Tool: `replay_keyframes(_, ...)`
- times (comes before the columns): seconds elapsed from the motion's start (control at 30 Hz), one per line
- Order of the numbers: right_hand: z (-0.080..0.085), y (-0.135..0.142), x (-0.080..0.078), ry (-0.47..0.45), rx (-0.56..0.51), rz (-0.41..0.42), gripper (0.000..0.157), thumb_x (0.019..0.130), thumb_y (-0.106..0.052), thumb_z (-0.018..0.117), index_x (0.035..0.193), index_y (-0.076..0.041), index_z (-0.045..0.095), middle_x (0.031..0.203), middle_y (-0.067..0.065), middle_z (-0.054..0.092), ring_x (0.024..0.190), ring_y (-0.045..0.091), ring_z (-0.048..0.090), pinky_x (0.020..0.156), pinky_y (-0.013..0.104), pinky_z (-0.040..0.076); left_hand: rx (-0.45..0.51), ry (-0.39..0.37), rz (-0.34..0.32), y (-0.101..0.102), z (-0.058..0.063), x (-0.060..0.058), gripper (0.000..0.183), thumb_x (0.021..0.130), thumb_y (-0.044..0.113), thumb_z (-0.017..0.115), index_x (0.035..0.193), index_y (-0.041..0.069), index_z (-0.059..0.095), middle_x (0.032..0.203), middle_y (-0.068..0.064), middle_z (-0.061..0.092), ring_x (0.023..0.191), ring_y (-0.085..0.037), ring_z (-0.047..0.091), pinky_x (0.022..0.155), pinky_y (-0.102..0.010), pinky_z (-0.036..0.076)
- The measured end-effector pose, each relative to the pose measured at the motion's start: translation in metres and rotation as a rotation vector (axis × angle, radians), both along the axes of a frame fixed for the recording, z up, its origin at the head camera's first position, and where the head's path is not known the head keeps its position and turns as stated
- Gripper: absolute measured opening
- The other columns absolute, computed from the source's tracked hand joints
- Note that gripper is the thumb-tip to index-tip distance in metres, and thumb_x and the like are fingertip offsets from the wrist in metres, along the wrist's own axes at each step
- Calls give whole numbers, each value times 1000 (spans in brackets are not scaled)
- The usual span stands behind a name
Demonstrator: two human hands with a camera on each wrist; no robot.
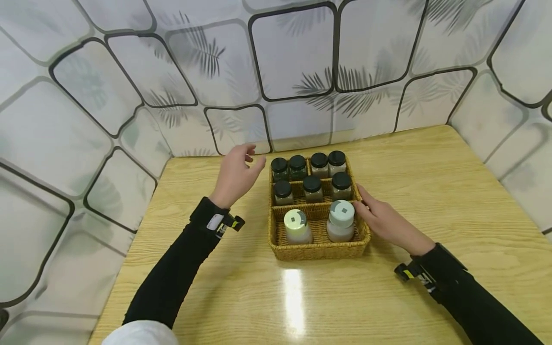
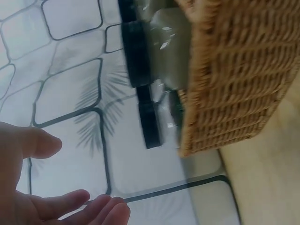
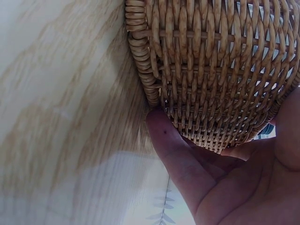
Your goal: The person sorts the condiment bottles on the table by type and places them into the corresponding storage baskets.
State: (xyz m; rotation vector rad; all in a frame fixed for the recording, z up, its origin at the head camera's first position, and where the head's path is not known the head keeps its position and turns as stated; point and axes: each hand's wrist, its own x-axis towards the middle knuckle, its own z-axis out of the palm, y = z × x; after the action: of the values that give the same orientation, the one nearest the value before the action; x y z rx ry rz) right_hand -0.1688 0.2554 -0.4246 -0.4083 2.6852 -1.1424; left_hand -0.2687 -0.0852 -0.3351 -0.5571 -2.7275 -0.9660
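A woven wicker basket with dividers sits on the table. Glass jars with black lids stand in its back and middle compartments. The front compartment holds a jar with a pale yellow lid on the left and one with a pale green lid on the right. My right hand grips the basket's right side, thumb at the rim; in the right wrist view its fingers lie along the outer weave and lower edge. My left hand hovers left of the basket, fingers loosely bent, holding nothing.
The light wood table extends around the basket on every side. A patterned white curtain or sheet encloses it at the back and both sides, close behind the basket. A white rounded object shows at the bottom left.
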Motion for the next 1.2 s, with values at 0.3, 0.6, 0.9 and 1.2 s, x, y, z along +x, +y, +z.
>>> replay_keyframes(0.3, -1, 1, -1, 6, 5, 0, 68, 104, -44, 26, 152, -2, 0, 148, 31, 21, 126, 41, 34, 98, 62, 33, 30, -143, 29, -3, -36, 11, 52, 100, 32, 48, 139, -2, 41, 124, -19, 52, 98, -24, 54, 79, -39, 49)
replay_keyframes(0.6, -2, 1, -1, 2, 18, 1, 68, 104, -44, 25, 152, -3, -1, 149, 31, 19, 125, 42, 34, 98, 63, 33, 27, -236, 10, 2, -60, 18, 46, 103, 31, 40, 133, -2, 49, 107, -14, 63, 84, -18, 59, 71, -39, 52)
replay_keyframes(0.9, -4, 1, -3, -1, 15, 1, 69, 104, -46, 25, 152, -5, -1, 150, 30, 17, 127, 42, 31, 99, 63, 32, 52, -235, -12, 7, -71, 23, 38, 102, 26, 42, 121, 0, 61, 94, -10, 67, 65, -11, 60, 60, -35, 52)
replay_keyframes(1.2, -6, 2, -4, -3, 17, 2, 70, 104, -46, 25, 152, -2, 0, 151, 30, 15, 128, 41, 30, 100, 62, 30, 37, -223, -26, 10, -76, 28, 34, 102, 20, 41, 120, -2, 60, 97, -13, 66, 70, -12, 58, 58, -33, 52)
